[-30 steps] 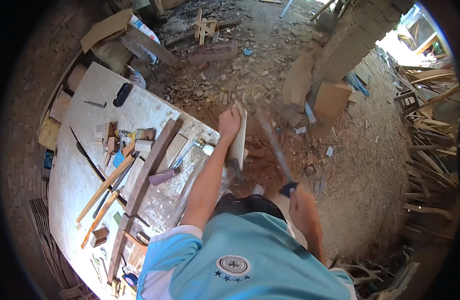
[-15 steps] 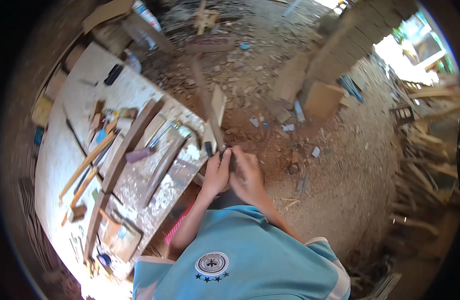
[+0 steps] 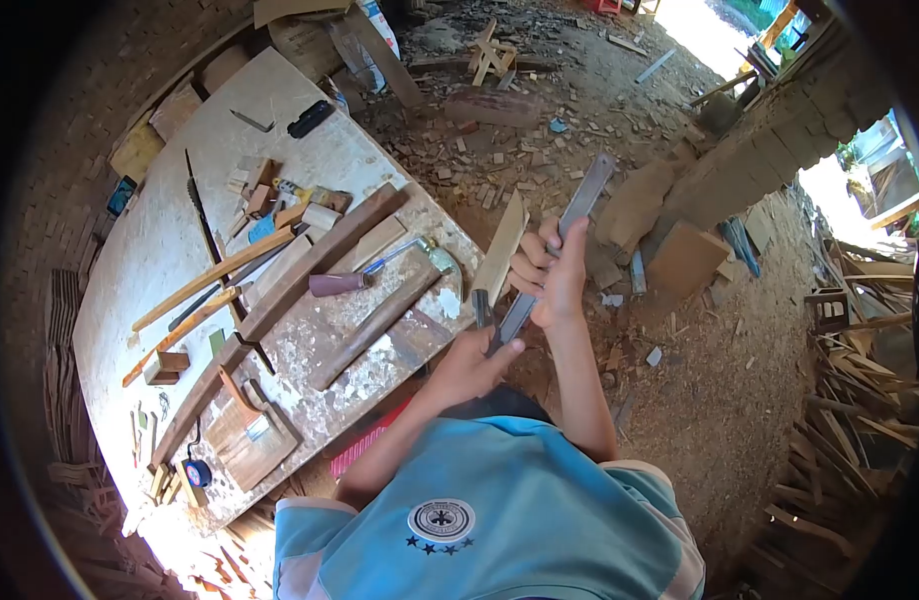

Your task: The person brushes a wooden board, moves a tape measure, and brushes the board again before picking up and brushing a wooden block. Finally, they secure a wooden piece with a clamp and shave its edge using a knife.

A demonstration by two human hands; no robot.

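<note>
A grey flat metal ruler point(image 3: 586, 190) with a hole near its far end slants up and away from my body. My right hand point(image 3: 560, 275) grips it around the middle, with the thumb along one side and the fingers curled on the other. Lower down, my left hand point(image 3: 472, 365) is closed around its near end. A short dark cylindrical piece point(image 3: 482, 308) stands up just above the left hand's fingers. Behind the ruler, a pale pointed wood strip point(image 3: 504, 245) rises beside the table corner.
On the worn table point(image 3: 280, 95) at left lie a long dark wood beam point(image 3: 320, 260), a hammer point(image 3: 380, 325), a purple-handled tool point(image 3: 340, 284), a tape measure point(image 3: 197, 473) and a black case point(image 3: 310, 119). Scrap wood point(image 3: 850, 420) is piled at right; wood chips cover the floor.
The ruler has swung to the right, its far end now tilted right. My right hand has moved up along it, away from my left hand. The view has shifted too.
</note>
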